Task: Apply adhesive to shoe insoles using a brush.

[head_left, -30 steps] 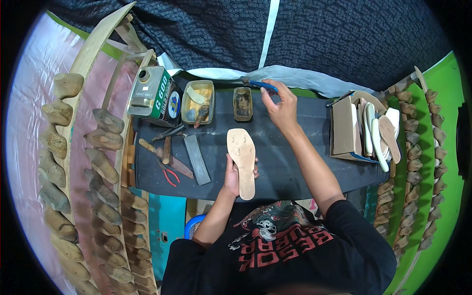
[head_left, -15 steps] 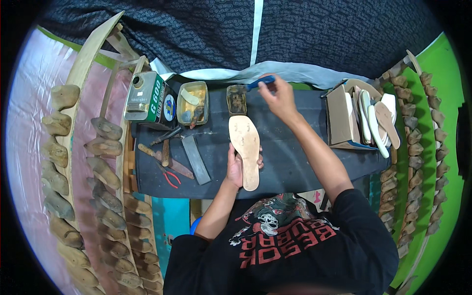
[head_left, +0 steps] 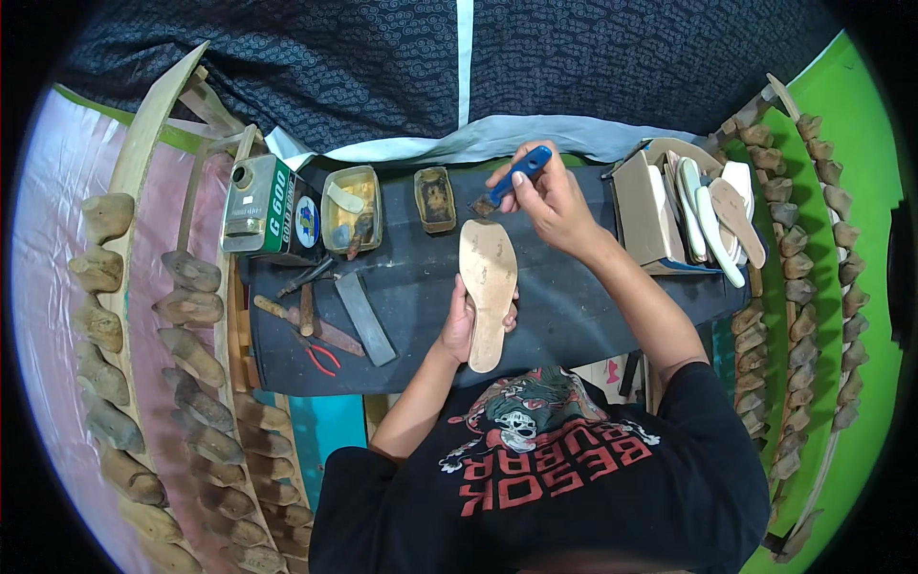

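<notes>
**Sole in one hand, brush in the other, over a crowded tabletop**

Far left, rows of wooden shoe lasts [head_left: 113,325] sit on slanted racks. Next to them, at the back of the dark tabletop [head_left: 574,316], stands a green rectangular tin can [head_left: 271,209], then a yellowish open tub [head_left: 351,212] and a smaller dark tub [head_left: 435,200] beside it. In front of the can lie hand tools: a wooden-handled tool [head_left: 304,323], red-handled pliers [head_left: 321,356] and a flat grey bar [head_left: 364,305], all well clear of the hands.

In the middle, the left hand [head_left: 466,323] grips a tan shoe sole [head_left: 488,292] from underneath near its heel end, fingers [head_left: 512,320] curled round its edge, the sole held lengthwise above the tabletop with its toe pointing toward the tubs. Just beyond the toe, the right hand [head_left: 550,201] has its fingers closed round a blue-handled brush [head_left: 510,180], whose bristle end hangs just above the sole's tip, beside the small dark tub.

To the right, an open cardboard box [head_left: 643,212] holds more soles [head_left: 712,218] standing on edge. More lasts [head_left: 813,277] line the rack at the far right, against a green wall.
</notes>
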`<action>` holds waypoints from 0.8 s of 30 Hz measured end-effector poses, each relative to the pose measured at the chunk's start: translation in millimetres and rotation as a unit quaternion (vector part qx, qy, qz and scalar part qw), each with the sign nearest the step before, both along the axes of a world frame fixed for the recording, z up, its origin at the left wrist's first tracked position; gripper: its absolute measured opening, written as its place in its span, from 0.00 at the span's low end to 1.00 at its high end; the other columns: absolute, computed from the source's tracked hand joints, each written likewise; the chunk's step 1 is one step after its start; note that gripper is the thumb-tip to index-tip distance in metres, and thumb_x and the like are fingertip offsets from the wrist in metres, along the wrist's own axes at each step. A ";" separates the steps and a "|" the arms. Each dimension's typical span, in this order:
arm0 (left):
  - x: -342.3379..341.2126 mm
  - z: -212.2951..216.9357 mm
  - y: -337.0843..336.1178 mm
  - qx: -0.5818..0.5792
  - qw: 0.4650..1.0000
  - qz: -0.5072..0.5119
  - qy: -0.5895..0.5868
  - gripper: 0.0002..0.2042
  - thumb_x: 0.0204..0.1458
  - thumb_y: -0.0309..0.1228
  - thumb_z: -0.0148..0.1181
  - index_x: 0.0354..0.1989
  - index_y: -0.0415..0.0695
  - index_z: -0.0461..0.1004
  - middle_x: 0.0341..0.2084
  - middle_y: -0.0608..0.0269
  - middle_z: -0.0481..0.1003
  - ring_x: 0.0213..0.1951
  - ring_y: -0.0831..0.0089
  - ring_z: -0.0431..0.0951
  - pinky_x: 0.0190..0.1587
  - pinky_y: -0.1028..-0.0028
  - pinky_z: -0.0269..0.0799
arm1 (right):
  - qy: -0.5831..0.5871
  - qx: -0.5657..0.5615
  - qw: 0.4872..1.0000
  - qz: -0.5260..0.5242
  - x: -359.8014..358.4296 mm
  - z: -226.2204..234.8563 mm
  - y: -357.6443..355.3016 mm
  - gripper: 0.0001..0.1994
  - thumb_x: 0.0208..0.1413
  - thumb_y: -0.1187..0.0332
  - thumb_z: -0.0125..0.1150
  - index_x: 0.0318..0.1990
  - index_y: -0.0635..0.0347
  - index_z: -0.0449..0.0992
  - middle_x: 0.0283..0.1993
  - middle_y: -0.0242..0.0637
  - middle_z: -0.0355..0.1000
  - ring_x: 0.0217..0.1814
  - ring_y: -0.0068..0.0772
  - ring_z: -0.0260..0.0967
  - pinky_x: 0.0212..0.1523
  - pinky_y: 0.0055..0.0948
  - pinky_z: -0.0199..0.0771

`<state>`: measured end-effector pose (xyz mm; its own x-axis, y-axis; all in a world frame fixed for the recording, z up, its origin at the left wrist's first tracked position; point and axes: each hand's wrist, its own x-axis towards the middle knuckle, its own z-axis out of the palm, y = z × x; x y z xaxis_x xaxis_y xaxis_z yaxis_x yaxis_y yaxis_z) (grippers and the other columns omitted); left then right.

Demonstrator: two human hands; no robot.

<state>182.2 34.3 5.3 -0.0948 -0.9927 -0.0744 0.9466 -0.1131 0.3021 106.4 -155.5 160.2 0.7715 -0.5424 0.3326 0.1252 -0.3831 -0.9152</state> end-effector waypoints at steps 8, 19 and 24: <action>-6.7 3.2 3.0 0.001 1.000 -0.014 -0.019 0.38 0.62 0.68 0.31 0.63 0.48 0.66 0.45 0.58 0.72 0.34 0.65 0.70 0.38 0.66 0.67 | 0.004 -0.037 0.999 -0.018 -4.2 -17.3 10.4 0.12 0.63 0.73 0.53 0.50 0.62 0.59 0.38 0.40 0.77 0.35 0.23 0.74 0.36 0.27 0.76; -7.5 0.2 3.4 0.017 0.999 0.019 -0.025 0.39 0.61 0.69 0.33 0.59 0.46 0.68 0.42 0.61 0.73 0.33 0.67 0.73 0.37 0.68 0.70 | 0.013 -0.045 0.998 -0.031 -16.0 -17.5 67.7 0.14 0.62 0.76 0.53 0.51 0.62 0.57 0.40 0.41 0.76 0.41 0.23 0.74 0.39 0.26 0.78; -6.4 2.9 7.4 0.015 0.999 0.014 -0.034 0.38 0.61 0.69 0.31 0.62 0.50 0.68 0.43 0.59 0.74 0.34 0.63 0.71 0.38 0.66 0.68 | 0.028 -0.062 0.997 -0.040 -8.1 -4.1 43.6 0.14 0.62 0.76 0.53 0.52 0.62 0.58 0.43 0.44 0.76 0.43 0.28 0.76 0.42 0.29 0.79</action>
<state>175.8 41.7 8.2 -0.0613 -0.9921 -0.1095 0.9267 -0.0974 0.3630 98.3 -111.9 156.2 0.7468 -0.5595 0.3595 0.0407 -0.5011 -0.8644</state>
